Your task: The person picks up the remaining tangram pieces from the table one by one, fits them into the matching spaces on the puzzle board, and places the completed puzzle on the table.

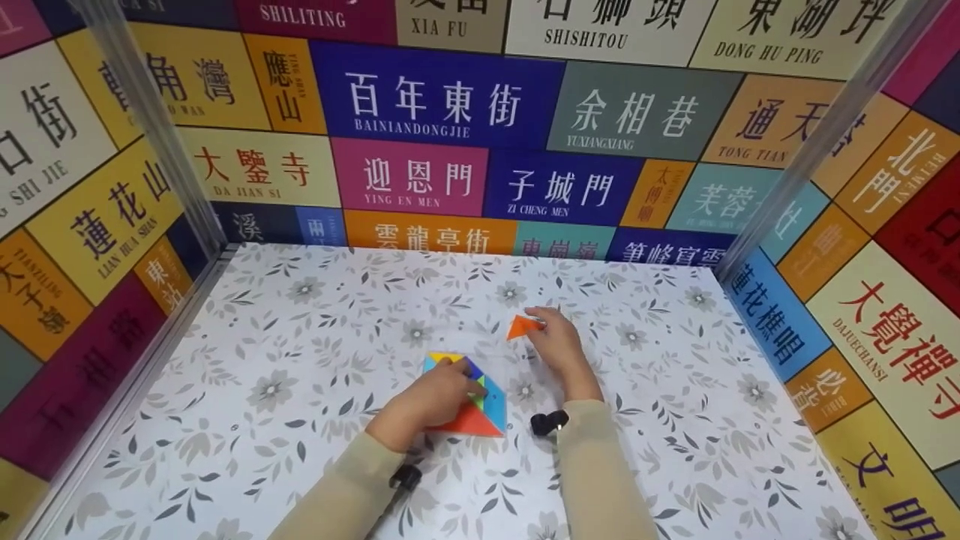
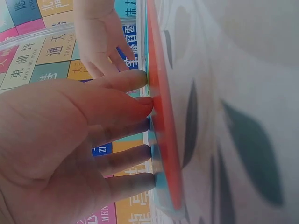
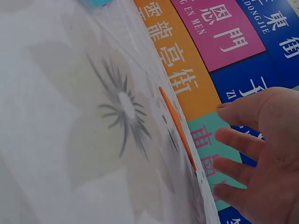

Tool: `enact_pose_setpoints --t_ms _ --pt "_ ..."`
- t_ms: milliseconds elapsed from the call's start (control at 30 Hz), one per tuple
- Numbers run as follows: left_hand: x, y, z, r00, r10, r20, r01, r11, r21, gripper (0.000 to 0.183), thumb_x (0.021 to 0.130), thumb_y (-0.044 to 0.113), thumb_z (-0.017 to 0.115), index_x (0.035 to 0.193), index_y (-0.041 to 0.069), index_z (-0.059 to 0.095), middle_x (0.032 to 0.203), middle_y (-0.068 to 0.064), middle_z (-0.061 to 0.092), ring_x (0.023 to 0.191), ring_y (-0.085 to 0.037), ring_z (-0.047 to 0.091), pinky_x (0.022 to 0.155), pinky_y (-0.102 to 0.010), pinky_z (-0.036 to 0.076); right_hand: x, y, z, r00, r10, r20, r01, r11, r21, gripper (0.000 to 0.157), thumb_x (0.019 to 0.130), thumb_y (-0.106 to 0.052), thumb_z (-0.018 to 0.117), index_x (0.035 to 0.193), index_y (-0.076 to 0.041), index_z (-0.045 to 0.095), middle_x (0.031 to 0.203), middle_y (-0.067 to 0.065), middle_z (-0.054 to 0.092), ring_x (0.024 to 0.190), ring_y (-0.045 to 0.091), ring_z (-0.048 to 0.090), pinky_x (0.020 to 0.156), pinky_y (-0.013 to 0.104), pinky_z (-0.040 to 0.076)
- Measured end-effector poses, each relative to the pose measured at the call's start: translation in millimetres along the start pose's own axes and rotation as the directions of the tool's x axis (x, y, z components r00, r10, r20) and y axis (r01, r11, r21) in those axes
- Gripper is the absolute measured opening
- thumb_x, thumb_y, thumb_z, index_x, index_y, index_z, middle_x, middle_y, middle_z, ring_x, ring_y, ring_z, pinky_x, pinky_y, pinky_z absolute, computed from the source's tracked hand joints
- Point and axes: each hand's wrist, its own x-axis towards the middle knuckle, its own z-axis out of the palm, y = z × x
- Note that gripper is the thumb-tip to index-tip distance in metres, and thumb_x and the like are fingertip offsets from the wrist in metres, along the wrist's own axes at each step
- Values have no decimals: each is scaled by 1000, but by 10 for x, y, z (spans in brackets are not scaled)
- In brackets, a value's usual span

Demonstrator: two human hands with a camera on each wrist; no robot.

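Colourful flat tangram pieces lie together on the patterned table: a red triangle [image 1: 474, 422] in front, a light blue piece [image 1: 493, 409] at the right, and yellow [image 1: 444, 356], dark blue and green ones behind. My left hand [image 1: 435, 397] rests over them, hiding the middle. Its fingertips touch the pieces in the left wrist view, the thumb at the red piece [image 2: 166, 126]. Farther back and right, my right hand [image 1: 559, 345] is over a small orange triangle [image 1: 521, 328]. That triangle lies flat on the table in the right wrist view, apart from the loosely bent fingers.
The white table [image 1: 322, 345] has a grey leaf and flower print. Panels with coloured place-name signs [image 1: 442, 97] wall it at the back and both sides, with clear corner posts [image 1: 795, 150]. Black wrist straps [image 1: 547, 424] sit at both sleeves.
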Motion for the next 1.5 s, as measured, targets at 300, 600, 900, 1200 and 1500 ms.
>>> enact_pose_setpoints --t_ms 300,600,900,1200,1500 --pt "7 21 16 997 -58 48 60 998 -31 50 101 0 58 134 33 76 156 -13 56 143 -33 54 122 -48 44 -48 18 52 978 -26 209 55 990 -133 49 107 -14 54 156 -13 55 174 14 33 164 43 19 133 59 16" --pt "15 19 -6 999 -39 39 39 999 -8 49 100 1 59 133 33 76 151 -12 59 139 -31 57 120 -47 46 -10 19 75 967 -83 242 135 969 -205 48 100 -7 56 147 -7 63 166 22 44 159 49 27 130 67 19" --pt "0 11 -2 999 31 -23 -31 1000 -5 44 99 -1 60 129 27 79 133 -6 70 124 -22 61 109 -42 51 -16 -11 90 970 -97 223 152 957 -246 47 98 1 57 143 -7 66 161 21 50 154 45 39 127 61 31" --pt "6 4 -8 1000 -5 11 5 1000 -24 45 100 1 61 131 29 77 139 -7 65 128 -22 60 114 -43 49 -11 -48 91 980 -73 187 132 937 -323 52 94 7 61 142 -10 69 157 24 52 147 48 46 124 58 38" --pt "3 5 5 1000 10 -20 -11 1000 -24 44 100 0 61 129 29 79 134 -7 67 122 -21 61 110 -41 50 -27 -75 77 992 -38 124 79 935 -347 44 93 0 68 134 -11 74 143 23 61 136 46 55 119 56 44"
